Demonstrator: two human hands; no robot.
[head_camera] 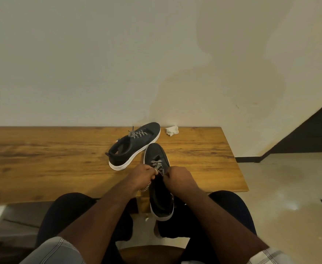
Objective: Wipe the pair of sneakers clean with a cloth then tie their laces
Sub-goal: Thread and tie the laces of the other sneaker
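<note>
The left hand (144,175) and the right hand (177,177) both had their fingers curled tight, each pinching a strand of the black-and-white braided laces (157,166) over the tongue of the near sneaker (159,195). One loose lace end hung down below the left hand. That sneaker was dark, with a matte upper and a smooth white sole; its toe rested on the wooden table (61,159) while its heel overhung the near edge above the person's lap.

Just beyond the near sneaker's toe and to its left, close to touching it, lay the second sneaker (135,145), tilted on its side, its thick white sole turned toward the person and its patterned laces bunched on top. Beyond the near sneaker and slightly to its right, by the table's far edge, sat a crumpled white cloth (172,130).

The table showed warm, streaky grain. Behind it rose a pale, stained wall (118,63); to the right of the near sneaker, past the table, lay a smooth grey floor (289,187).
</note>
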